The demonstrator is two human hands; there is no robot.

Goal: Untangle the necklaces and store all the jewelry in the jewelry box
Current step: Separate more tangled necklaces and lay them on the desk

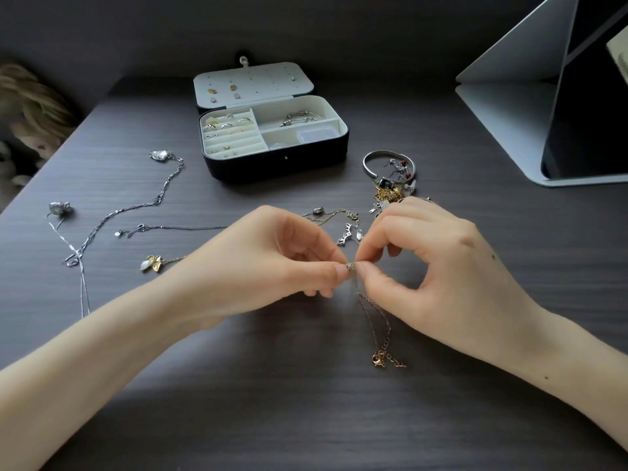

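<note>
Left hand (272, 263) and right hand (435, 266) meet above the bench (306, 419), both pinching a small pendant (350, 266); its rose-gold chain (377, 317) trails onto the bench. The open jewelry box (272, 158) sits well beyond, silver necklaces (136, 209) spread to its left

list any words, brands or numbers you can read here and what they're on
No text can be read anywhere in this view.
Jewelry box: no label or brand shows.
Small tag on a silver chain: too small to read.
Second tag among the chains in the middle: too small to read.
Gold chain: no legible marking.
</note>
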